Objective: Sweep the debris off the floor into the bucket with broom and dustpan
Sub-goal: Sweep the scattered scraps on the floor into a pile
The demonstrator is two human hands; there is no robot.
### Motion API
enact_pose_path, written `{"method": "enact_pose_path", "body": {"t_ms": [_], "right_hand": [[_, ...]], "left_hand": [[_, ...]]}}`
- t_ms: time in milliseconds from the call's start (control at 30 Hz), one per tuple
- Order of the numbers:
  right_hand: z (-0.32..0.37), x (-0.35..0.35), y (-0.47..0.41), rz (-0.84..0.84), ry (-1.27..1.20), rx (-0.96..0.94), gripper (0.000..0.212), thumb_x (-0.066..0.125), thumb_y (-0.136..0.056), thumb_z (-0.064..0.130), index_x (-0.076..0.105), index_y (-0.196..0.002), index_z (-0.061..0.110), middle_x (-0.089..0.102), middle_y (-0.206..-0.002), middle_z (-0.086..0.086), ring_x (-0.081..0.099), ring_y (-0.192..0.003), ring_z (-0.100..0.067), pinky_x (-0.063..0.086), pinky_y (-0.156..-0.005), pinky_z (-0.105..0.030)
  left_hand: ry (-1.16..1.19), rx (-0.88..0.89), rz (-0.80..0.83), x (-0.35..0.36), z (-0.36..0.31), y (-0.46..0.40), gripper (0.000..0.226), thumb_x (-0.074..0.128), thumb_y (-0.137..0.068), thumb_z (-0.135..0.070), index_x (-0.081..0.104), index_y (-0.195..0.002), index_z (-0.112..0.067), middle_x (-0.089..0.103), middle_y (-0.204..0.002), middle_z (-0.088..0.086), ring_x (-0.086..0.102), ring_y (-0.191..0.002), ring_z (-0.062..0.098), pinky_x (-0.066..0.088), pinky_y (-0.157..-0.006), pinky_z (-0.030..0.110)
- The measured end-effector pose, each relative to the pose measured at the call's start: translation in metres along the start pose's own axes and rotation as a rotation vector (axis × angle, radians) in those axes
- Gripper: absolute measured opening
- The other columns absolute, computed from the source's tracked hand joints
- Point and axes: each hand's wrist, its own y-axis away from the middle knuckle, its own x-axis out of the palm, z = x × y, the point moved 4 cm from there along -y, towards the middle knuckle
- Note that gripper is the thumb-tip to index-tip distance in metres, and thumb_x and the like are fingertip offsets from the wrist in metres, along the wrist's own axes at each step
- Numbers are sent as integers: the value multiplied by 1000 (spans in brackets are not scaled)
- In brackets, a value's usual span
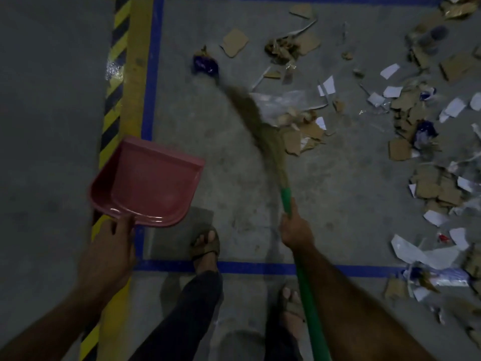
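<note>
Dustpan (148, 183): pink all over, glossy at the rim nearest my left hand (109, 251).
Broom (260, 131): straw-brown bristles, blurred; the handle in my right hand (295, 227) was bright green.
Floor (325, 204): dull grey concrete with darker smudges.
Blue tape line (152, 74): solid blue, framing the floor's swept patch.
Hazard stripe (117, 87): yellow and black diagonals beside a plain yellow band.
Debris (426, 183): tan cardboard bits, white paper scraps, some clear film.
Wrapper (204, 64): dark blue, shiny.
Sandals (204, 250): olive-brown.
Trousers (192, 308): near black.
</note>
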Motion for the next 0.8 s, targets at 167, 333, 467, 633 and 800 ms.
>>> {"method": "enact_pose_path", "body": {"t_ms": [167, 333, 467, 633, 800], "right_hand": [[-74, -98, -9, -167, -116, 231, 69, 43, -103, 32, 3, -159, 31, 62, -97, -15, 64, -88, -40, 54, -83, -49], [-80, -170, 39, -385, -218, 208, 60, 37, -106, 37, 7, -157, 35, 61, -82, -14, 63, -66, -31, 56, -58, -44], [-44, -176, 102, -368, -222, 53, 58, 36, -106, 39, 8, -157, 37, 62, -74, -16, 62, -58, -31, 53, -47, -41], [15, -113, 145, -115, -18, -103, 66, 29, -99, 58, 18, -157, 30, 58, -86, -3, 59, -71, -17, 45, -59, -26], [59, -56, 128, 191, 329, -196, 59, 30, -103, 50, -2, -153, 51, 52, -110, -10, 60, -95, -33, 42, -73, -36]], "left_hand": [[31, 154, -25, -1, -29, -36, 45, 59, -94, -10, 45, -135, -19, 45, -107, 14, 51, -71, 33, 45, -51, 45], [15, 182, -56, -17, -47, -55, 30, 52, -98, -17, 47, -127, -19, 48, -103, 14, 49, -71, 31, 41, -48, 41], [59, 142, -45, -52, -46, -56, 27, 54, -98, -16, 48, -125, -19, 45, -97, 12, 48, -69, 32, 43, -48, 43], [61, 97, -19, -95, -25, -50, 37, 50, -96, -20, 45, -133, -20, 49, -102, 16, 53, -72, 36, 46, -52, 44], [46, 143, -9, -107, -28, -53, 43, 48, -94, -24, 47, -137, -20, 50, -104, 16, 46, -68, 27, 41, -51, 40]]}}
